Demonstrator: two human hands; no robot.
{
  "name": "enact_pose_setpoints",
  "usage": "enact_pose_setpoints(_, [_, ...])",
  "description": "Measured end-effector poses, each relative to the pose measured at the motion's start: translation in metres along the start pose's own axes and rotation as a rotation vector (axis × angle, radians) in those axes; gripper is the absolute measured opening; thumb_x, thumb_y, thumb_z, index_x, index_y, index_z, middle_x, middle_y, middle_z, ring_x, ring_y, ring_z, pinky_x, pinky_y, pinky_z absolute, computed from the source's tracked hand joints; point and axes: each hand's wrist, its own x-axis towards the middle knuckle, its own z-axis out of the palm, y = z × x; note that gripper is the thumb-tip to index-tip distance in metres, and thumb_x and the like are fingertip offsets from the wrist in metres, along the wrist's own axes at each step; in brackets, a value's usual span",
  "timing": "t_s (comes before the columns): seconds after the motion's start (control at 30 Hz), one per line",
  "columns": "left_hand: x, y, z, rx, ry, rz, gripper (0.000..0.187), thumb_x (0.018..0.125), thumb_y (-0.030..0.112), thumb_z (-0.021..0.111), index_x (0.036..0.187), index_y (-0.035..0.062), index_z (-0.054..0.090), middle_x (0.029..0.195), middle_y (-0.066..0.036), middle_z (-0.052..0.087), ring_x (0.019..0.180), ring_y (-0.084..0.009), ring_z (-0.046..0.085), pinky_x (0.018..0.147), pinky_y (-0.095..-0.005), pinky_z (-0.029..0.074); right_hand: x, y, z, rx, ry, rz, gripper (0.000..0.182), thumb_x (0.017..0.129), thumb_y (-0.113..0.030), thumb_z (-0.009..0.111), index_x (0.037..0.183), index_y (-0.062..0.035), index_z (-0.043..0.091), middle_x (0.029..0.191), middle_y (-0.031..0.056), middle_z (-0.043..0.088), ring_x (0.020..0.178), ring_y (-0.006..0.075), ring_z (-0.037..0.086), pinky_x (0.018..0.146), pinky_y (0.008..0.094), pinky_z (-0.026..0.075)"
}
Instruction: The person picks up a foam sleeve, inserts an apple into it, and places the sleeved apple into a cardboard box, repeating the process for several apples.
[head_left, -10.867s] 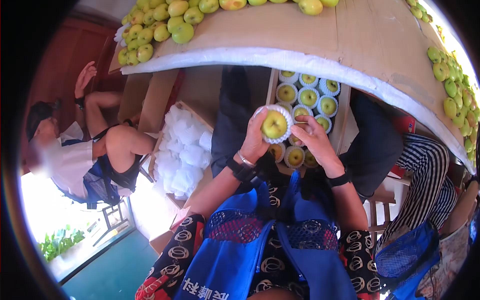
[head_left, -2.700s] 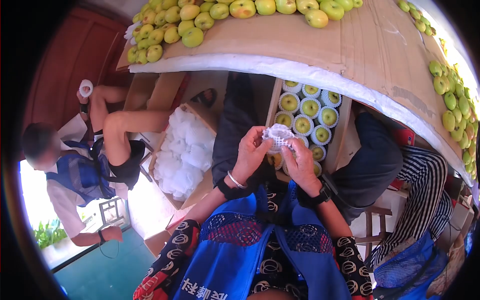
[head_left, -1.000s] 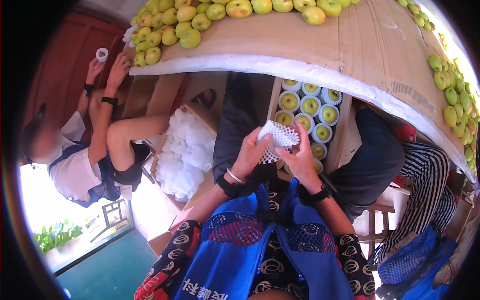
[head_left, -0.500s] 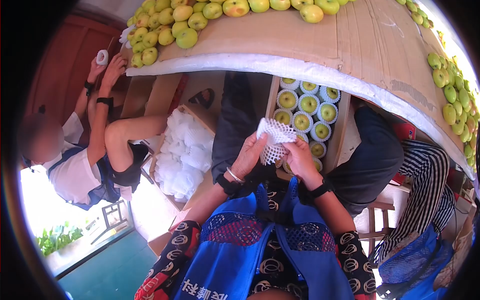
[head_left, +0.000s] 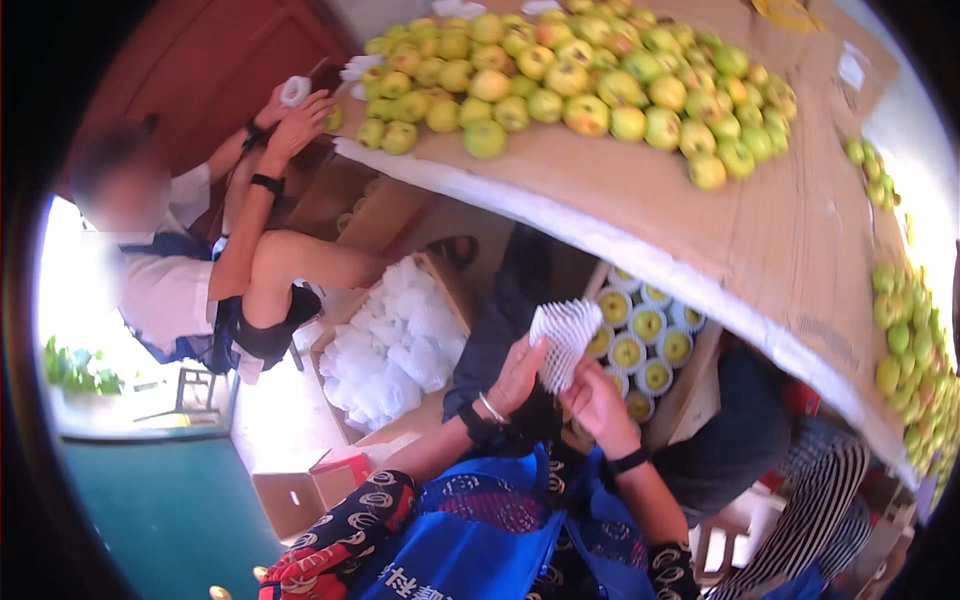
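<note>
A white foam net sleeve (head_left: 566, 335) is spread between my hands above my lap. My left hand (head_left: 517, 378) is closed on its left side, with the thumb near the net. On the lower right, my right hand (head_left: 598, 405) pinches the net's edge. Just behind the net, a cardboard box (head_left: 697, 385) holds rows of green apples (head_left: 648, 322) in white foam nets. To the left, another box (head_left: 456, 298) is filled with loose white foam nets (head_left: 390, 345).
A cardboard-covered table (head_left: 745, 235) bears a heap of green-yellow apples (head_left: 545, 104). At left, a seated co-worker (head_left: 170, 290) holds a white net. An open carton (head_left: 290, 500) stands at lower left; striped trousers (head_left: 815, 500) show at right.
The view has swung, so more of the apple heap shows. The foam net is now stretched wider and flatter between my hands.
</note>
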Motion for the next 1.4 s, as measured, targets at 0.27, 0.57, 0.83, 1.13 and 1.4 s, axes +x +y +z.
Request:
enact_pose_setpoints(0.27, [0.010,0.020,-0.036,-0.452,0.216,0.015,0.027,0.093,0.015,0.042,0.118,0.0040,0.047,0.064,-0.006,0.054,0.054,-0.0137,0.055,0.053,-0.0252,0.047,0.025,-0.019,0.040,-0.809,-0.022,0.132,0.029,0.085,-0.015,0.059,0.112,-0.0054,0.050,0.095,0.0045,0.061,0.079,0.0118,0.060,0.067,0.0251,0.050])
enact_pose_setpoints(0.57, [0.029,-0.015,-0.079,-0.049,0.211,-0.114,0.035,0.082,0.008,0.062,0.113,0.0033,0.046,0.098,-0.001,0.055,0.092,-0.0083,0.051,0.081,-0.0242,0.043,0.145,-0.091,0.183,-1.511,-0.083,-0.847,0.043,0.078,-0.015,0.068,0.111,0.0018,0.047,0.100,0.0138,0.059,0.085,0.0201,0.060,0.076,0.0302,0.048])
enact_pose_setpoints(0.83, [0.021,-0.035,-0.091,0.166,-0.063,-0.097,0.040,0.077,0.013,0.061,0.113,0.0013,0.049,0.100,-0.010,0.060,0.095,-0.0175,0.057,0.086,-0.0292,0.043,0.216,-0.077,0.241,-1.765,0.268,-1.060,0.068,0.069,-0.030,0.073,0.120,0.0001,0.039,0.107,0.0232,0.057,0.095,0.0376,0.057,0.082,0.0422,0.046])
enact_pose_setpoints(1.13, [0.018,-0.011,-0.095,0.687,-0.195,0.021,0.038,0.072,0.020,0.062,0.104,0.0010,0.054,0.091,-0.018,0.057,0.088,-0.0349,0.057,0.078,-0.0379,0.046,0.240,-0.069,0.248,-1.735,0.450,-0.946,0.069,0.065,-0.026,0.074,0.120,-0.0023,0.039,0.103,0.0207,0.057,0.095,0.0337,0.057,0.083,0.0398,0.045])
enact_pose_setpoints(1.4, [0.012,-0.013,-0.091,0.126,-0.069,-0.055,0.035,0.078,0.000,0.062,0.112,0.0035,0.056,0.102,-0.003,0.061,0.093,-0.0088,0.055,0.083,-0.0268,0.045,0.116,-0.100,0.173,-1.236,-0.185,-0.939,0.064,0.067,-0.009,0.070,0.123,-0.0028,0.039,0.113,0.0110,0.050,0.108,0.0208,0.049,0.094,0.0337,0.038])
